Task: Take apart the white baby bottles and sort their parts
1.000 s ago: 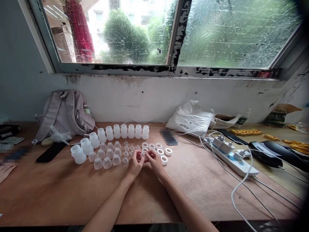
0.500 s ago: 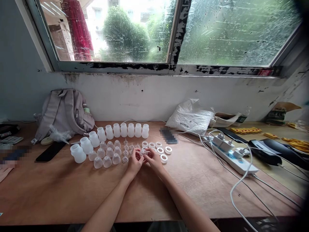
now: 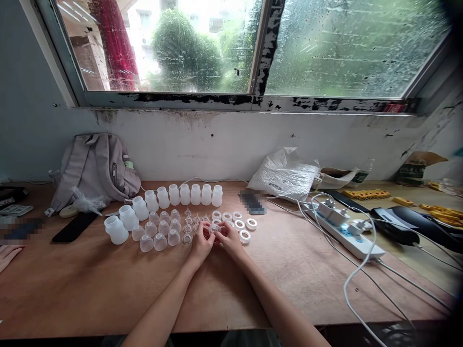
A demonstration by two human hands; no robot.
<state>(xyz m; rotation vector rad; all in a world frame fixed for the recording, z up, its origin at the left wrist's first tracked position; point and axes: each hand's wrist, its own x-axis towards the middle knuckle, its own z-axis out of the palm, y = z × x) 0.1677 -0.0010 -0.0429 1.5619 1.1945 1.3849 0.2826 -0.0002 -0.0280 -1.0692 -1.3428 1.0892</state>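
Observation:
My left hand [image 3: 202, 241] and my right hand [image 3: 230, 238] meet over the table, fingers closed around a small clear bottle nipple [image 3: 214, 227]. A white screw ring appears to be around it, though my fingers partly cover both. Right of my hands lie several white screw rings [image 3: 251, 224]. To the left are several clear nipples [image 3: 187, 238], some hidden by my left hand. Beyond those stand several clear dome-shaped caps [image 3: 160, 242]. A curved row of milky-white baby bottles [image 3: 116, 230], open at the neck, runs behind them.
A grey backpack [image 3: 97, 166] and a black phone [image 3: 74, 227] are at left; another person's hand [image 3: 10, 256] rests at the left edge. At right lie a silver mailer bag [image 3: 285, 176], a white power strip [image 3: 350, 236] with loose cables, and a black device [image 3: 394, 226].
The view has shifted very slightly. The other person's hand at the left edge now lies flatter on the table. My hands stay in the same place, still holding the nipple.

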